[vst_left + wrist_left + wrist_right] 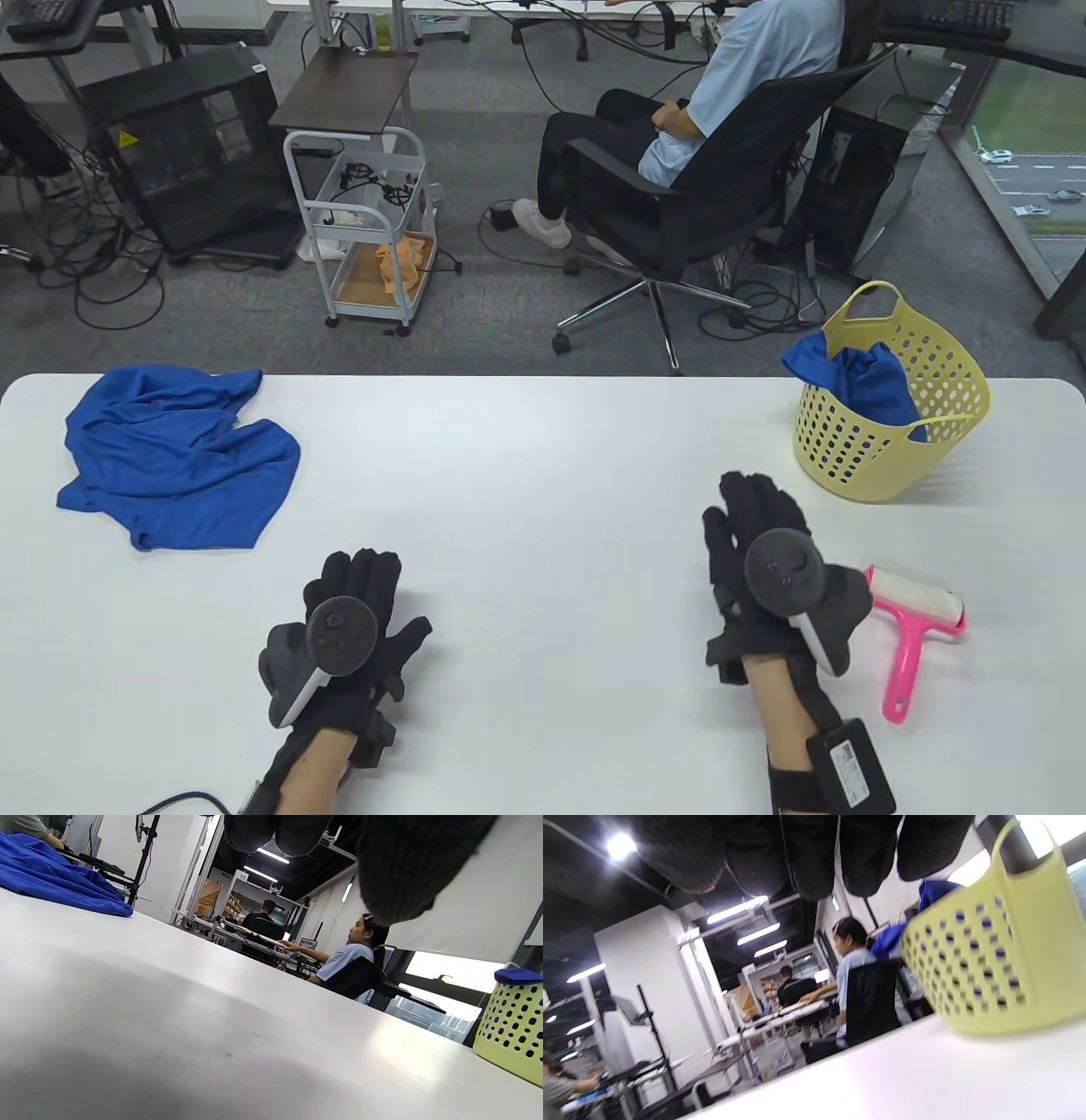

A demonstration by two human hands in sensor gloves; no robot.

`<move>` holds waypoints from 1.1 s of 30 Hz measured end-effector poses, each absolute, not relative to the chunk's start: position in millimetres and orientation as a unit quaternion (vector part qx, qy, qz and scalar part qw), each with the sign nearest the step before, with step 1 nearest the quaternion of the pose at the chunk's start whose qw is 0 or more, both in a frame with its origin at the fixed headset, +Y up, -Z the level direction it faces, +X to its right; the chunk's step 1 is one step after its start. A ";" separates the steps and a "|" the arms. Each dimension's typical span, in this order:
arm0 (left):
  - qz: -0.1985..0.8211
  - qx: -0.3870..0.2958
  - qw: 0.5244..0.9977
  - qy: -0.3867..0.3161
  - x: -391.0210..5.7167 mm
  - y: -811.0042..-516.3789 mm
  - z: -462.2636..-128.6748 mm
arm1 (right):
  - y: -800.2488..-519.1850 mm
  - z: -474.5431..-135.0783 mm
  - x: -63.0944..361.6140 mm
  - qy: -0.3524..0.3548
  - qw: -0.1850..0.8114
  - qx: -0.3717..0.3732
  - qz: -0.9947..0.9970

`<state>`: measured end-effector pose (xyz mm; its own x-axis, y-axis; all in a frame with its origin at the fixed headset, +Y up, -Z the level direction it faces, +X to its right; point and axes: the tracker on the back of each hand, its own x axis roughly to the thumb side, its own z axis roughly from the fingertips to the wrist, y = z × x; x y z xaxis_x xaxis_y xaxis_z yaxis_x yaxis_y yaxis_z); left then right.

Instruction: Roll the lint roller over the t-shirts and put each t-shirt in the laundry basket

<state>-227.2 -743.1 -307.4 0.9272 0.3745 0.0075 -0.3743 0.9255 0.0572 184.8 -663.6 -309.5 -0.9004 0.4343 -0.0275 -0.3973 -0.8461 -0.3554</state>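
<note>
A crumpled blue t-shirt [174,454] lies at the table's far left, its edge visible as blue cloth [51,882] in the left wrist view. A yellow perforated laundry basket [891,407] stands at the far right with another blue t-shirt [865,382] hanging over its rim. The basket [1001,959] fills the right of the right wrist view. A pink lint roller [912,632] lies on the table just right of my right hand [755,518]. That hand is flat, fingers straight, holding nothing. My left hand [361,577] rests flat near the front, empty.
The white table [526,475] spans the view. Behind it a person sits in a black office chair [679,195]. A white cart [365,221] and cables stand on the carpet beyond the table's far edge.
</note>
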 end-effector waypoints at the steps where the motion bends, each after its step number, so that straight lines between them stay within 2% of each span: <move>1: 0.185 0.027 0.982 0.000 -226.2 -743.6 -307.7 | -672.3 -304.7 180.1 -0.167 0.211 -0.050 0.962; 3: 0.183 0.025 0.983 0.000 -224.2 -745.2 -307.5 | -693.0 -294.2 169.0 -0.154 0.196 -0.045 0.967; 7: 0.179 0.021 0.984 0.000 -222.8 -745.7 -307.1 | -716.6 -289.5 153.6 -0.110 0.182 -0.027 0.977; 12: 0.167 0.006 0.986 0.007 -228.9 -745.0 -313.2 | -726.3 -294.5 149.1 -0.096 0.159 -0.018 0.982; 15: 0.161 -0.019 0.987 0.020 -247.7 -736.9 -331.5 | -730.0 -297.5 154.0 -0.084 0.167 -0.020 0.982; 20: 0.119 -0.056 0.986 0.105 -314.1 -724.7 -390.5 | -731.6 -300.9 163.8 -0.072 0.146 -0.023 0.986; 24: 0.121 -0.106 0.963 0.215 -379.2 -731.2 -434.8 | -730.8 -302.2 166.6 -0.077 0.153 -0.026 0.985; 28: 0.149 -0.136 0.931 0.305 -421.0 -747.2 -449.6 | -728.9 -300.4 165.3 -0.085 0.143 -0.024 0.986; 31: 0.206 -0.162 0.904 0.337 -436.2 -759.3 -455.8 | -726.3 -299.4 166.1 -0.091 0.155 -0.023 0.984; 33: 0.211 -0.158 0.902 0.341 -440.2 -763.9 -460.8 | -725.5 -298.9 166.7 -0.092 0.148 -0.025 0.984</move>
<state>-440.2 -763.9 -460.8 0.6776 0.2732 -0.6828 -0.4893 0.8606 -0.1413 166.7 -725.5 -298.9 -0.9550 0.2957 -0.0228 -0.2864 -0.9395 -0.1881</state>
